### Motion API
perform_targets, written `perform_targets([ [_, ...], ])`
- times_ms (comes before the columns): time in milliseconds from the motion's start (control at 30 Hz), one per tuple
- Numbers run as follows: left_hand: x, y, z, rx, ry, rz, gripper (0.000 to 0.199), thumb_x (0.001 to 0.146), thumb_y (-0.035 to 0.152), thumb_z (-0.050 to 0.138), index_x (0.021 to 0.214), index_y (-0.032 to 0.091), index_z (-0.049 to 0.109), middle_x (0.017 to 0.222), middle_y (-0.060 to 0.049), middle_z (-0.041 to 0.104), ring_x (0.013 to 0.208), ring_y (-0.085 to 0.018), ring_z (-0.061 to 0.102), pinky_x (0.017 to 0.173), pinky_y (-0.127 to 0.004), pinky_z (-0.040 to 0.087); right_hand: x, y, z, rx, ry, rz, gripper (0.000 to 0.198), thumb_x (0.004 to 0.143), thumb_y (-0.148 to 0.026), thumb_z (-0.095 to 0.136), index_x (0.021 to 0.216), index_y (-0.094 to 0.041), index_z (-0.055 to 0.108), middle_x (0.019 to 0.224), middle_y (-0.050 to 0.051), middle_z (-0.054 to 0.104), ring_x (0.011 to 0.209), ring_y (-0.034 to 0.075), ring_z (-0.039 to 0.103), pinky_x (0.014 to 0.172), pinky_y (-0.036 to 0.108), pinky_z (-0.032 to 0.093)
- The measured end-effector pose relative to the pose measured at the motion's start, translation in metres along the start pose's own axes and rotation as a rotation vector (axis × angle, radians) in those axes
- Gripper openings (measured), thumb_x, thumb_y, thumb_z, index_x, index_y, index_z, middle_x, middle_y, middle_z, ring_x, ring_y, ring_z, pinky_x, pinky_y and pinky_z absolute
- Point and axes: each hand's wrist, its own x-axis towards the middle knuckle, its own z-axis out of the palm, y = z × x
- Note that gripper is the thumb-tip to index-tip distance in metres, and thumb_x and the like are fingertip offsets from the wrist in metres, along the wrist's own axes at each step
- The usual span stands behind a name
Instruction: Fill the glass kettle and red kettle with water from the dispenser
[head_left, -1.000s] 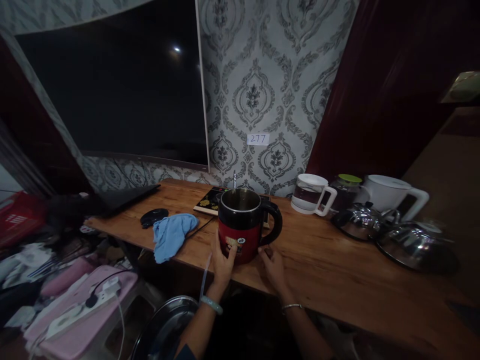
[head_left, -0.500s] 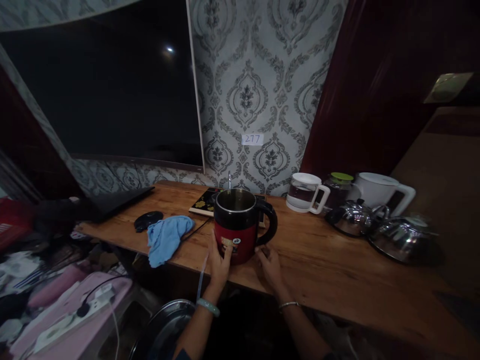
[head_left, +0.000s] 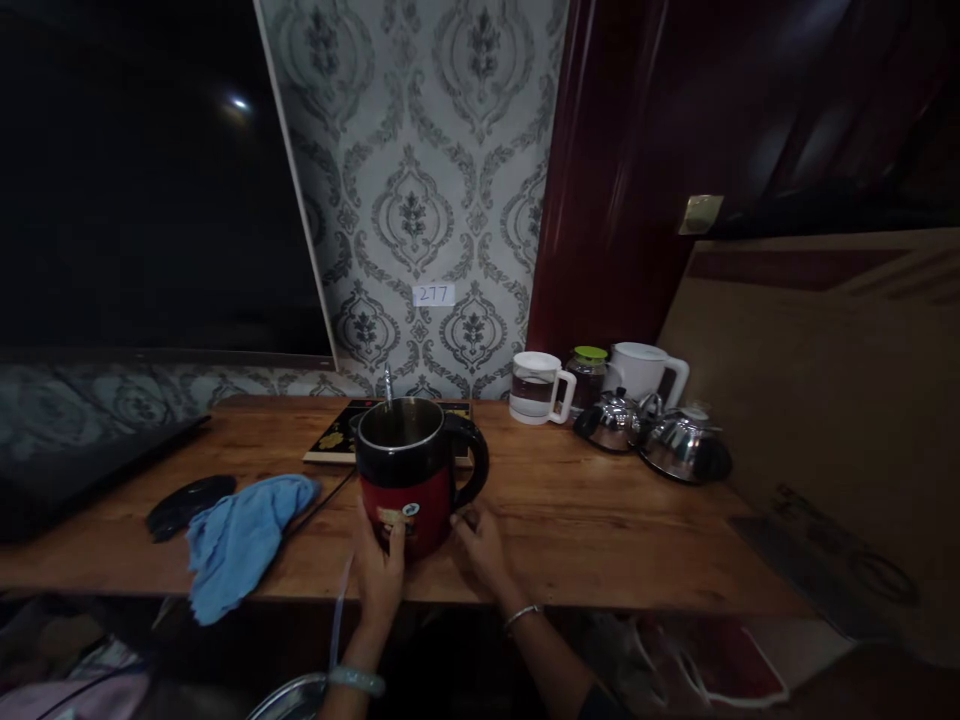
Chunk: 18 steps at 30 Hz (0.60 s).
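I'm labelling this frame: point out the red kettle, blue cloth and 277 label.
Red kettle [head_left: 426,495], head view: upper red body.
Blue cloth [head_left: 244,535], head view: middle folds.
277 label [head_left: 433,295], head view: the digits.

Left hand [head_left: 381,572] at lower centre, thumb raised, right hand [head_left: 486,552] just to its right, fingers bent, forearms [head_left: 551,655] slanting up from bottom edge

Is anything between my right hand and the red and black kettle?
Nothing visible is. Your right hand is right by the lower end of the kettle's handle; I can't tell whether its fingertips touch. Your left hand is against the near side of the kettle, not between them.
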Motion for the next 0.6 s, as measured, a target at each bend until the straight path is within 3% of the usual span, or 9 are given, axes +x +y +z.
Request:
perform_targets([
  [600,0.003,0.01,0.0,0.021,0.012,0.02,0.081,0.089,0.055,0.048,0.154,0.012,0.025,0.154,-0.019,0.038,0.142,-0.03,0.037,0.118,-0.045,0.027,0.003,0.003,0.0,0.001,-0.016,0.015,0.032,0.074,-0.048,0.068,0.089,-0.02,0.061,0.061,-0.004,0.053,0.058,0.014,0.05,0.054,0.024,0.04],
])
